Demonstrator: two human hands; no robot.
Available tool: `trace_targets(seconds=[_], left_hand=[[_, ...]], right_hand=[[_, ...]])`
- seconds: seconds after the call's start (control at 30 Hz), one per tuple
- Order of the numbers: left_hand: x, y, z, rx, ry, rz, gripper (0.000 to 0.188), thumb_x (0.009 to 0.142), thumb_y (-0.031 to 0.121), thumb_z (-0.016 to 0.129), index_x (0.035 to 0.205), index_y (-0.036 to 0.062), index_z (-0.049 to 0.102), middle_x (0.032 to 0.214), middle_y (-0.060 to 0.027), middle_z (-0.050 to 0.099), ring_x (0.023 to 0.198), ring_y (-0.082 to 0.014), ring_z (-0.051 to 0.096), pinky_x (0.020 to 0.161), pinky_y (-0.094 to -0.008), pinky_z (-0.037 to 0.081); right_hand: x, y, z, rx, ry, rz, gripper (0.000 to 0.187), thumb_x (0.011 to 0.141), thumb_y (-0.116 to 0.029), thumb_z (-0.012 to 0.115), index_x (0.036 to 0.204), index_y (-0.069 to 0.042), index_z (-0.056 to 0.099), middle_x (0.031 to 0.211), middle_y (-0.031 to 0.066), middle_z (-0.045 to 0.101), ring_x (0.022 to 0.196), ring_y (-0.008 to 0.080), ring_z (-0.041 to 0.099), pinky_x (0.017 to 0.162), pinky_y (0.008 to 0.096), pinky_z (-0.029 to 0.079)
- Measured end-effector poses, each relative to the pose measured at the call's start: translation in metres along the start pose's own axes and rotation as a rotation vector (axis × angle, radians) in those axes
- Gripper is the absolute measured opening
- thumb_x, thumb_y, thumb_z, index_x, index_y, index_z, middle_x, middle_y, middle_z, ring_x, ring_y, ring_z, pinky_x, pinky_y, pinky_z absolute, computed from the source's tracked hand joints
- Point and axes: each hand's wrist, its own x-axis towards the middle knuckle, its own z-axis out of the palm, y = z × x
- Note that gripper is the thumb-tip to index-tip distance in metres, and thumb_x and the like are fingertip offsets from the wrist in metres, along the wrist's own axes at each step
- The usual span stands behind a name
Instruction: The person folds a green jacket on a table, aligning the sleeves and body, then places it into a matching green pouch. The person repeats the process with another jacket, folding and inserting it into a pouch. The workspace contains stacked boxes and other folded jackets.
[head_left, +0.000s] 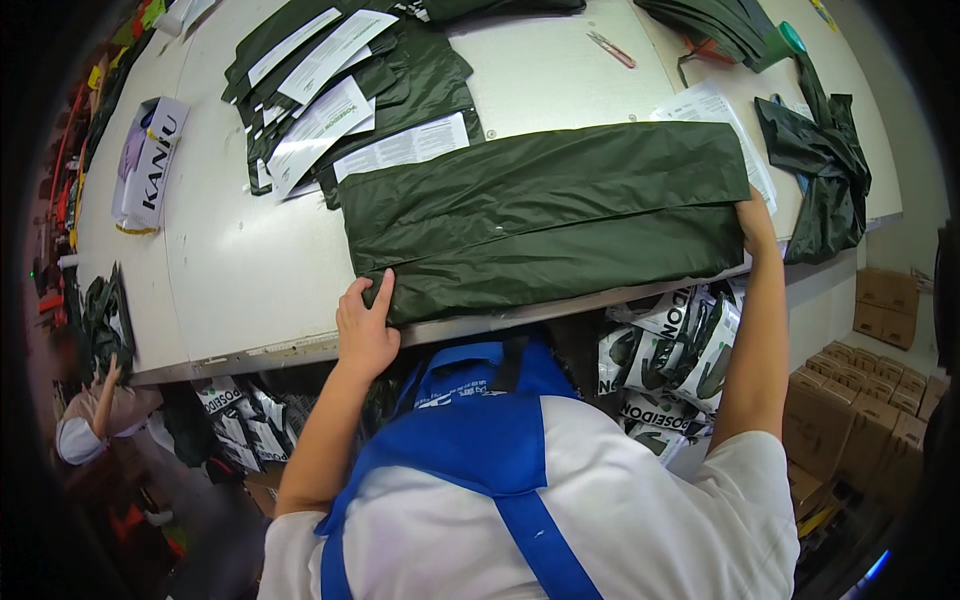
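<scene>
A long folded piece of dark green, thin, shiny waterproof fabric (560,210) lies across the near edge of the table, with a fold line running along its length. At its lower left corner, my left hand (367,325) grips the edge, thumb on top and the other fingers at the side. My right hand (756,222) holds the right end, its fingers partly hidden by the fabric. Under the far right end, printed paper sheets (765,185) stick out.
Folded green pieces with white paper inserts (325,110) are stacked at the far left. A white box (148,165), red snips (612,50), a green tape roll (785,42) and crumpled green fabric (825,160) lie around the table (220,270). Below are packed bags (675,350) and cartons (850,430); another person (105,410) is at left.
</scene>
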Motion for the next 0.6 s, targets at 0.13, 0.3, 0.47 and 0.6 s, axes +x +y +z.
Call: trace_targets(seconds=[0.13,0.3,0.47,0.6], left_hand=[[0.020,-0.020,-0.026,-0.201,0.120,0.153,0.062,0.077,0.022,0.059,0.136,0.0119,0.045,0.122,-0.0154,0.049,0.110,-0.0343,0.047,0.097,-0.0439,0.034],[0.107,-0.018,-0.010,0.029,0.148,0.144,0.055,0.088,0.039,0.054,0.140,0.0255,0.041,0.148,-0.0183,0.028,0.136,-0.0390,0.025,0.110,-0.0510,0.019],[0.120,0.018,0.009,0.153,0.037,0.232,0.057,0.082,0.057,0.054,0.136,0.0415,0.044,0.151,-0.0198,0.019,0.138,-0.0438,0.017,0.110,-0.0573,0.011],[0.121,0.019,0.012,0.116,-0.002,0.272,0.060,0.081,0.060,0.054,0.137,0.0398,0.043,0.152,-0.0196,0.016,0.138,-0.0440,0.015,0.109,-0.0590,0.010]], right_hand=[[-0.009,0.028,-0.044,-0.020,-0.130,0.239,0.028,0.090,-0.014,0.048,0.116,-0.007,0.058,0.101,0.0063,0.064,0.087,0.0139,0.061,0.070,0.0281,0.050],[-0.017,-0.011,-0.028,0.097,0.097,0.319,0.070,0.085,-0.063,0.047,0.131,-0.010,0.048,0.114,0.0150,0.060,0.103,0.0233,0.058,0.084,0.0399,0.045],[0.023,0.017,0.020,-0.716,0.426,-0.152,0.061,0.091,-0.055,0.042,0.123,-0.004,0.051,0.103,0.0275,0.062,0.100,0.0423,0.058,0.085,0.0481,0.043],[0.003,0.022,0.033,-0.844,0.497,-0.168,0.041,0.096,-0.043,0.041,0.104,-0.005,0.055,0.089,0.0268,0.063,0.089,0.0456,0.059,0.077,0.0515,0.044]])
